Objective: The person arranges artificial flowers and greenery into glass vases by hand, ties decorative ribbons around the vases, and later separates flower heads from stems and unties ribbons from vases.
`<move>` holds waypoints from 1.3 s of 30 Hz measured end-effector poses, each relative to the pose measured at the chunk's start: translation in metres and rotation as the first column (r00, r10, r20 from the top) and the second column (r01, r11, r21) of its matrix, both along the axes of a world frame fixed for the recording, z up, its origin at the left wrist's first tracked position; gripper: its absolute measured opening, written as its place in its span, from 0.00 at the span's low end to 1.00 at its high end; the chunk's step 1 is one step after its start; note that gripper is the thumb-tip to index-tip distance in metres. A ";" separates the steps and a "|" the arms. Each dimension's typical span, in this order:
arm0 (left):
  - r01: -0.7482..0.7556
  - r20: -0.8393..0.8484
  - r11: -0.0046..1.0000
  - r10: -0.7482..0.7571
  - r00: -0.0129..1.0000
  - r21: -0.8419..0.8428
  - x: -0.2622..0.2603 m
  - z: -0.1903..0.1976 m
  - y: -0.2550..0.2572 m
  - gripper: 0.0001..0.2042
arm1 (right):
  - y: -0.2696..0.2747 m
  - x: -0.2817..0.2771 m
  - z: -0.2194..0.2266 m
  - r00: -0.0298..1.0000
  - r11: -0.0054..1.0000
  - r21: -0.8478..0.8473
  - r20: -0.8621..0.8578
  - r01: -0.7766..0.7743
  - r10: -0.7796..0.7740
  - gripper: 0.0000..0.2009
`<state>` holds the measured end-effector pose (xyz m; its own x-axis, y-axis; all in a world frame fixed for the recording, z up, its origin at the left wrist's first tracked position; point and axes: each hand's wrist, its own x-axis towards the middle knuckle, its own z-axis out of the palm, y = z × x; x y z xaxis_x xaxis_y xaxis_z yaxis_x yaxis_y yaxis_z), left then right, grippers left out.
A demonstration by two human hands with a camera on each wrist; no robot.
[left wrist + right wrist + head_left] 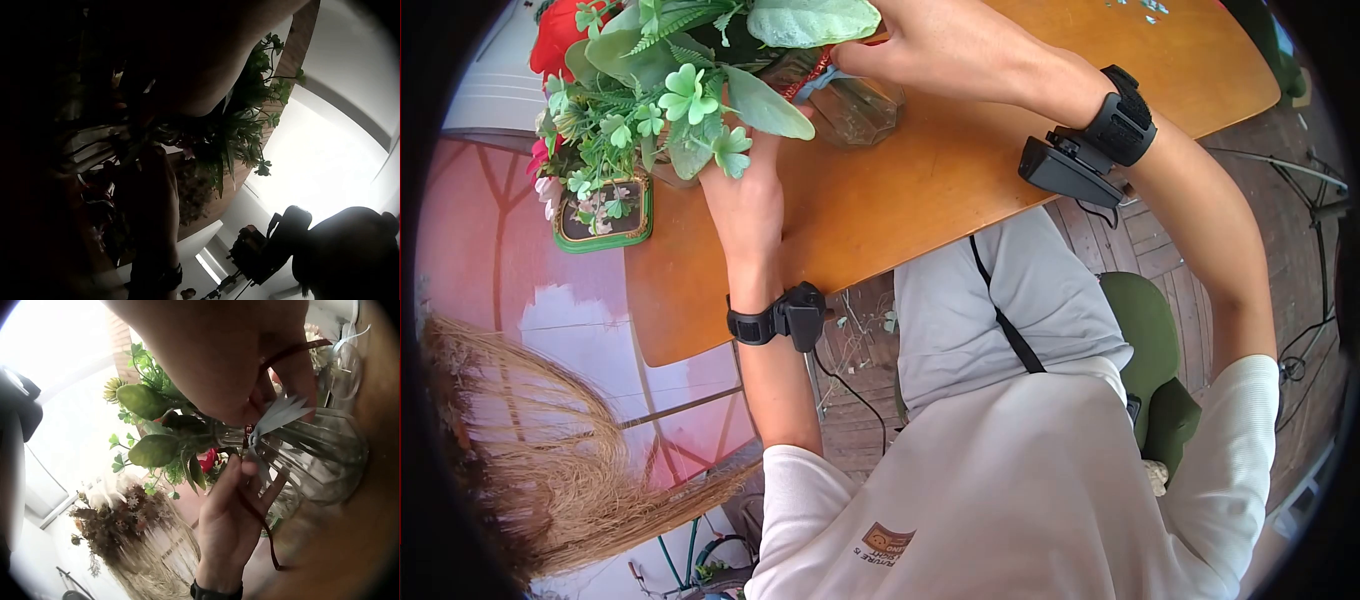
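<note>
A clear glass vase [855, 110] stands on the wooden table with a leafy bouquet [690, 90] in it. Round its neck run a narrow dark red ribbon [265, 534] with small lettering and a pale blue ribbon bow [281, 419]. My left hand [225, 512] pinches the red ribbon at the neck between thumb and finger, its tail hanging past the palm. From the other side my right hand [940, 50] reaches to the neck, fingers curled, the red ribbon's other end coming out beside them. Leaves hide most of the left fingers in the head view.
Left of the vase sits a small green-edged planter [605, 215] with flowers. A second glass vessel [344, 372] is behind in the right wrist view. Dried flowers and long straw [550, 430] stand by the table's left side. Scraps [1150, 8] lie at the far edge.
</note>
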<state>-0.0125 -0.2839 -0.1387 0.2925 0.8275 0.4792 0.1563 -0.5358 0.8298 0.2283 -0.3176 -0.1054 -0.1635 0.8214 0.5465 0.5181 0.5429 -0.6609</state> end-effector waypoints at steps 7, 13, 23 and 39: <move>-0.091 -0.182 0.992 0.107 0.977 0.091 -0.004 0.012 0.001 0.17 | 0.004 -0.004 -0.004 0.999 0.997 0.071 -0.013 0.033 -0.032 0.11; -0.073 -0.131 0.994 0.084 0.988 0.084 0.001 0.017 0.000 0.18 | 0.000 -0.003 -0.001 0.999 0.998 0.040 0.016 0.048 -0.048 0.11; 0.019 -0.060 0.978 -0.032 0.998 -0.207 0.009 0.028 -0.012 0.08 | 0.006 -0.006 -0.010 0.999 0.999 0.037 -0.011 0.038 -0.037 0.11; -0.110 -0.121 0.919 0.069 0.990 -0.379 0.033 0.030 -0.032 0.10 | 0.013 -0.011 -0.020 0.996 0.993 0.102 0.058 0.063 -0.070 0.12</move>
<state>0.0204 -0.3162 -0.1088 0.2392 0.9667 0.0907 0.2847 -0.1591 0.9453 0.2172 -0.3043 -0.1257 -0.1462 0.7733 0.6170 0.5933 0.5676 -0.5708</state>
